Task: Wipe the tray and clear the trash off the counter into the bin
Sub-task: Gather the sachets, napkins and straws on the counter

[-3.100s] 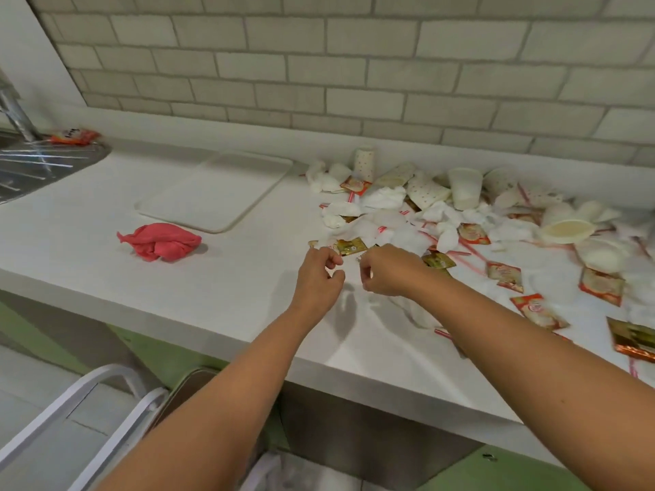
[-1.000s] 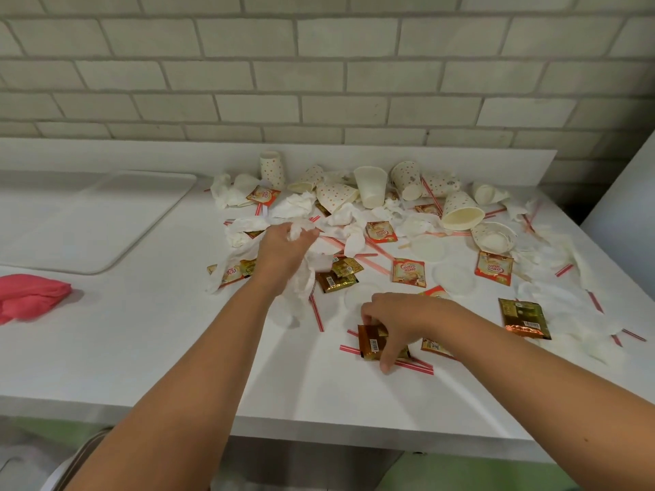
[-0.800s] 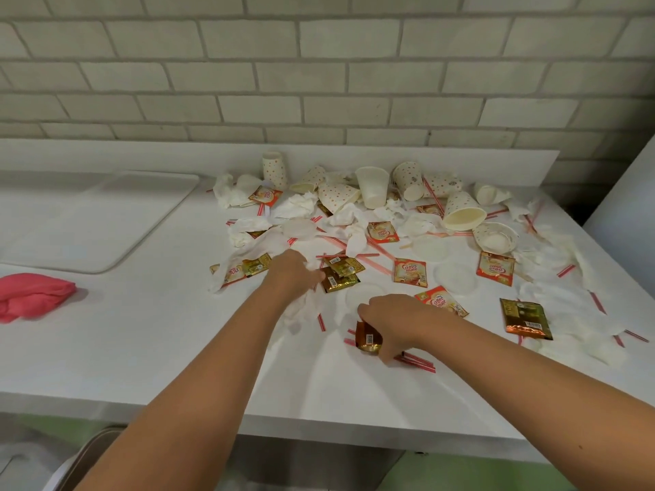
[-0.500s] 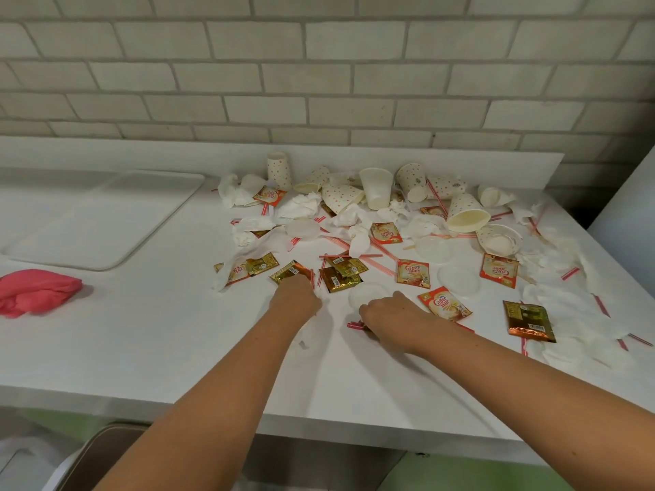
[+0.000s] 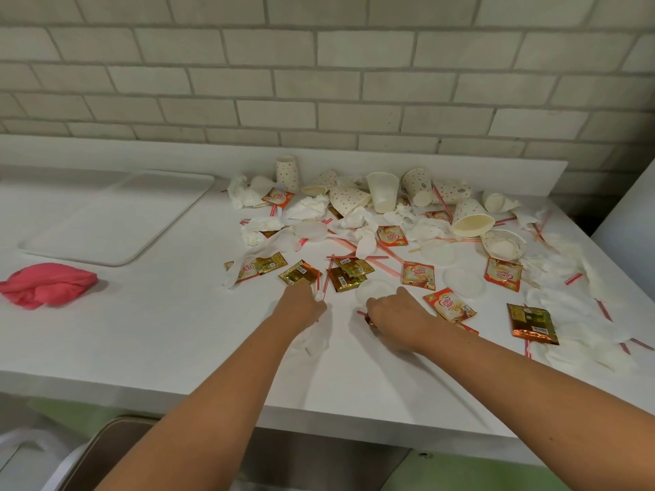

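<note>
A spread of trash covers the white counter (image 5: 177,334): dotted paper cups (image 5: 382,191), crumpled tissues (image 5: 304,209), sachets (image 5: 418,274), red-striped straws (image 5: 381,262) and clear lids (image 5: 464,283). My left hand (image 5: 301,308) grips a wad of white tissue (image 5: 313,340) that trails under the wrist, just in front of a gold sachet (image 5: 299,272). My right hand (image 5: 397,313) is curled over a gold sachet and red straws; only their ends show at its left side. The white tray (image 5: 106,214) lies at the back left, bare.
A pink cloth (image 5: 46,285) is bunched on the counter in front of the tray. The rim of a brown bin (image 5: 106,448) shows below the counter's front edge at lower left. A brick wall backs the counter, and a white panel (image 5: 631,221) stands at the right.
My left hand drew back from the pile toward the front edge with tissues in it. My right hand closed over the gold sachet and straws and slid slightly left.
</note>
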The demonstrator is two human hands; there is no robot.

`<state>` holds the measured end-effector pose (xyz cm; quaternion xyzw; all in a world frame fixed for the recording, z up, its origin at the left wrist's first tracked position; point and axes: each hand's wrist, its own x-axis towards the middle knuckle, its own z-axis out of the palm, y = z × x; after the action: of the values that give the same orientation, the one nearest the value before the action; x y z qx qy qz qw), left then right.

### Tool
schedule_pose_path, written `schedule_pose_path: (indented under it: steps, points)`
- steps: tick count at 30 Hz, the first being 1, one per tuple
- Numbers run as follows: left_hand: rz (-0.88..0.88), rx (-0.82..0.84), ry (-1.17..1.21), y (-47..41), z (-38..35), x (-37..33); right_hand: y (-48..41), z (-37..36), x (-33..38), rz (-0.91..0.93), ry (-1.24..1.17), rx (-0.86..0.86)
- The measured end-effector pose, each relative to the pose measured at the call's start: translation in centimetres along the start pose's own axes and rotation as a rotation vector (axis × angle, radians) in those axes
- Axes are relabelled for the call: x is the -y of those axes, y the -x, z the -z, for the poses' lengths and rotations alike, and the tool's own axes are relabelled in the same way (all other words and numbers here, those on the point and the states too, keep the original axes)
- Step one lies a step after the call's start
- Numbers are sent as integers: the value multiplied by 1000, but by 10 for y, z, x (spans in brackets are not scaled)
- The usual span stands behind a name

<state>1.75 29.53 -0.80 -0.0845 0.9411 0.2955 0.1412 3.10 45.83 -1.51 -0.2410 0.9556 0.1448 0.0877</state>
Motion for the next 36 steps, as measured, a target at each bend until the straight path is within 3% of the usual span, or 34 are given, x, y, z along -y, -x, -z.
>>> schedule_pose_path:
  steps: [5, 8, 14, 20, 28, 36]
  points:
    - [-62, -16, 11, 11, 13, 3, -5, 14, 3, -71, -165, 44]
    - [-67, -30, 95, 15, 24, 9, -10, 35, 8, -63, -354, -26]
    - [-118, -195, 368, 21, 48, 36, -27, 68, 24, -100, -1031, -213]
    - [-87, -436, 567, 37, 79, 89, -55, 89, 78, -10, -1489, -177]
    - [36, -836, 635, 86, 82, 199, -68, 96, 213, 290, -1424, -2]
    - [183, -768, 636, 105, 37, 309, -78, 61, 322, 343, -1161, 7]
